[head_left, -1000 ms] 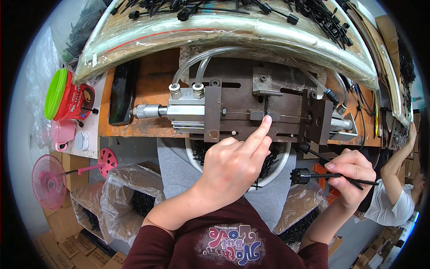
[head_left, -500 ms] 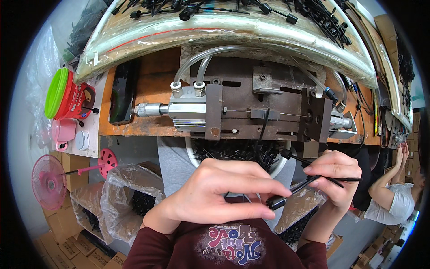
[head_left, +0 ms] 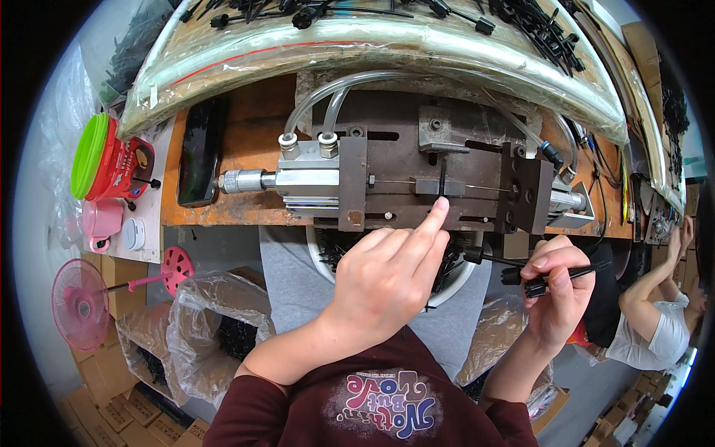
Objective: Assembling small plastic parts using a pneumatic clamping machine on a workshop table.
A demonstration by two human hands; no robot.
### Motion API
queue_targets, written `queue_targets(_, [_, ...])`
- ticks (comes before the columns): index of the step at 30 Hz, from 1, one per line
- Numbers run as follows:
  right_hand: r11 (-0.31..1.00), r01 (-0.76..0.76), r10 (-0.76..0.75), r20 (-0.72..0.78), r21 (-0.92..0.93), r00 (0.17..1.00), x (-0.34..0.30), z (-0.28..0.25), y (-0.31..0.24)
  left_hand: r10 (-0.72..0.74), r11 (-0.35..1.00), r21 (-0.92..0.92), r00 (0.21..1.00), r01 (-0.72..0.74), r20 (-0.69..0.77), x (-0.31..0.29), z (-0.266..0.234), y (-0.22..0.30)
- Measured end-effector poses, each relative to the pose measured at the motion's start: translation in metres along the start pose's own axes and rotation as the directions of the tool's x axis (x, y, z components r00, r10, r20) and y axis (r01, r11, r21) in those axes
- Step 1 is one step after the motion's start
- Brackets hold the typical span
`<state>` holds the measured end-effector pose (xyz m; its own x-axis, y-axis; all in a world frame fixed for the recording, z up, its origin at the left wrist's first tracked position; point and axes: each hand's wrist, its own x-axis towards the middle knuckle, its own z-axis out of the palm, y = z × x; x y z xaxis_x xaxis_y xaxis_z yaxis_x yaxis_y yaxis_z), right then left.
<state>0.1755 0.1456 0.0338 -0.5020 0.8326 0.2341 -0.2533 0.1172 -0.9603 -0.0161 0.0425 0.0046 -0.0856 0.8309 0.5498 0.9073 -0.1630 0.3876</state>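
- I see a wooden bench (head_left: 249, 153) under the machine, its orange-brown top showing to the machine's left.
- The machine (head_left: 402, 160) is my landmark: brown metal plates with a silver cylinder at either end.
- Below the machine's near edge I have a white bowl (head_left: 471, 277) with black parts in it, partly hidden by my left hand.
- Well to the machine's left sits a red bucket (head_left: 128, 164) with a green rim.
- My left hand (head_left: 387, 276) is at the machine's near edge, index finger stretched straight, the other visible fingers bent. The thumb is hidden, so I cannot tell whether anything is gripped beneath the palm.
- My right hand (head_left: 558, 287), on the near side of the machine's right end, has thumb and fingers closed around several black sticks (head_left: 535, 287), knobbed ends toward the left.
- Midway along the machine is a small grey block (head_left: 427, 187).
- Across that block lies one thin black rod (head_left: 443, 175); my left index fingertip touches its near end.
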Motion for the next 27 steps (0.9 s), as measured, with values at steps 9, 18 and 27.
queue_targets(9, [0.995,0.015,-0.016,0.007,0.103,1.000,-0.007,-0.002,0.010,-0.023,1.000,0.021,0.999,0.023,0.028,0.005,0.003,-0.003])
queue_targets(18, [0.920,-0.090,0.106,-0.021,0.382,0.994,-0.012,0.012,0.016,-0.134,0.758,-0.602,0.963,0.251,0.234,0.008,-0.025,0.001])
queue_targets(27, [0.922,-0.144,0.172,-0.047,0.360,0.984,-0.010,0.012,0.012,-0.096,0.694,-0.694,0.980,0.193,0.177,-0.005,-0.050,0.003])
